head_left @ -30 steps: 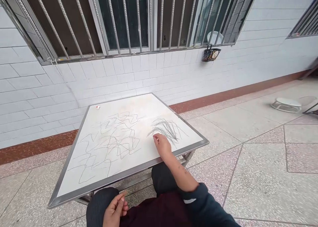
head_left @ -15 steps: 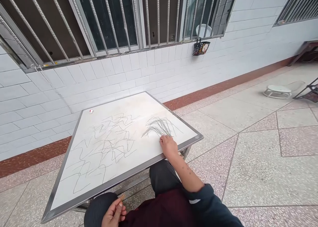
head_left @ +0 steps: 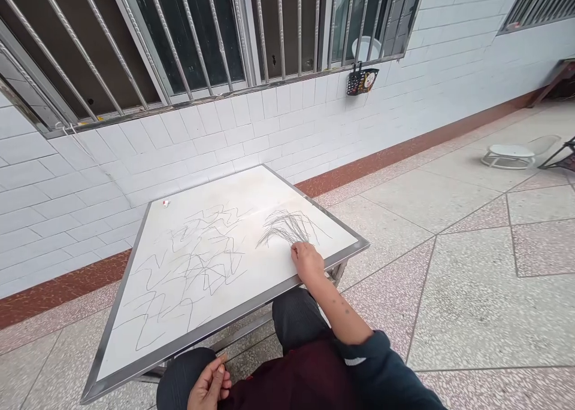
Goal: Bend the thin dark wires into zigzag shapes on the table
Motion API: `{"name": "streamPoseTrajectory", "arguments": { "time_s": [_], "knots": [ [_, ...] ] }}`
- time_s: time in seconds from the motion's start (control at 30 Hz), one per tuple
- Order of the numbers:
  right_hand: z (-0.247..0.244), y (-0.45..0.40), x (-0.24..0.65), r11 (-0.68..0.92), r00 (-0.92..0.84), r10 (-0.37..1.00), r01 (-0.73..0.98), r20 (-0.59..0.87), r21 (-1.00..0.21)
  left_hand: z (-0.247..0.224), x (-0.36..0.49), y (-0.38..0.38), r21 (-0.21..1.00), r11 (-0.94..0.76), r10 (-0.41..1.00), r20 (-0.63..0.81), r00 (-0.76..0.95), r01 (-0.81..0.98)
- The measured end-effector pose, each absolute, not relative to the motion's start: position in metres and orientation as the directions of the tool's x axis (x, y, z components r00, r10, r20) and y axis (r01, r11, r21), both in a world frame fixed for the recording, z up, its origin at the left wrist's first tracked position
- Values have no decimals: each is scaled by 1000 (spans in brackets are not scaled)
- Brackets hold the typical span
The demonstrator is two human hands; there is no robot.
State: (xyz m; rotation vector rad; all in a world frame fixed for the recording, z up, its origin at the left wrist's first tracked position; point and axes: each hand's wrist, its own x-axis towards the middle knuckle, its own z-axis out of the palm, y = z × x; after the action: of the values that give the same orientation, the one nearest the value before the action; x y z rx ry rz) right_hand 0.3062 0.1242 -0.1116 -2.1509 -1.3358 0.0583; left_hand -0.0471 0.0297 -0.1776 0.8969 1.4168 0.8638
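Observation:
My right hand (head_left: 308,260) rests near the right front edge of a white tabletop (head_left: 260,296), fingers pinched together and pointing down. Whatever they hold is hidden beneath them. From these fingertips a dense fan of thin dark curved lines (head_left: 285,221) spreads away across the white surface. Farther left, crooked, crossing thin lines (head_left: 211,257) cover much of the top; they look drawn, with faint smudges around them. Below the table's front edge, over my lap, my left hand (head_left: 210,386) is closed, with a small tan piece (head_left: 221,358) between thumb and finger.
A small red-and-white object (head_left: 166,203) lies at the table's far left corner. The grey metal rim (head_left: 166,353) borders the top. Behind stands a white tiled wall (head_left: 202,140) with a barred window and a hanging black bag (head_left: 362,82). A low white seat (head_left: 512,154) stands right.
The view has shifted slightly. My right hand has moved a little away and to the right along the base of the fan of lines. My left hand keeps its closed grip.

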Motion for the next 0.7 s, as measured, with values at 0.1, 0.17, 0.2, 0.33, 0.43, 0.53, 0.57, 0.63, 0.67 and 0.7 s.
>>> {"name": "streamPoseTrajectory", "arguments": {
  "time_s": [0.1, 0.17, 0.2, 0.33, 0.43, 0.53, 0.57, 0.63, 0.67, 0.7],
  "knots": [
    [-103, 121, 304, -292, 519, 807, 765, 282, -574, -175, -45, 29, 906, 420, 908, -420, -17, 59],
    [-96, 117, 299, -236, 512, 807, 735, 293, -636, -171, -42, 26, 913, 400, 916, -400, -22, 79],
    [-92, 114, 294, -181, 496, 815, 708, 299, -683, -167, -39, 25, 919, 385, 923, -385, -23, 86],
    [-75, 86, 258, 124, 314, 905, 448, 286, -885, -131, -21, 17, 962, 267, 963, -269, 37, 49],
    [-60, 53, 222, 228, 94, 960, 283, 263, -932, -83, -4, 18, 992, 123, 992, -123, -10, -6],
    [-44, 24, 196, 258, -69, 966, 295, 249, -920, -40, 8, 26, 991, 2, 997, -11, -72, -132],
    [-39, 16, 190, 280, -109, 960, 317, 258, -906, -30, 10, 28, 983, -20, 997, 6, -77, -181],
    [-32, 5, 181, 324, -171, 945, 352, 280, -878, -19, 14, 27, 962, -29, 994, 0, -106, -273],
    [-29, 1, 179, 342, -196, 937, 360, 288, -868, -17, 15, 25, 948, -29, 992, -11, -124, -317],
    [-27, -2, 178, 352, -218, 932, 358, 289, -865, -17, 16, 23, 932, -25, 990, -27, -140, -361]
  ]
}}
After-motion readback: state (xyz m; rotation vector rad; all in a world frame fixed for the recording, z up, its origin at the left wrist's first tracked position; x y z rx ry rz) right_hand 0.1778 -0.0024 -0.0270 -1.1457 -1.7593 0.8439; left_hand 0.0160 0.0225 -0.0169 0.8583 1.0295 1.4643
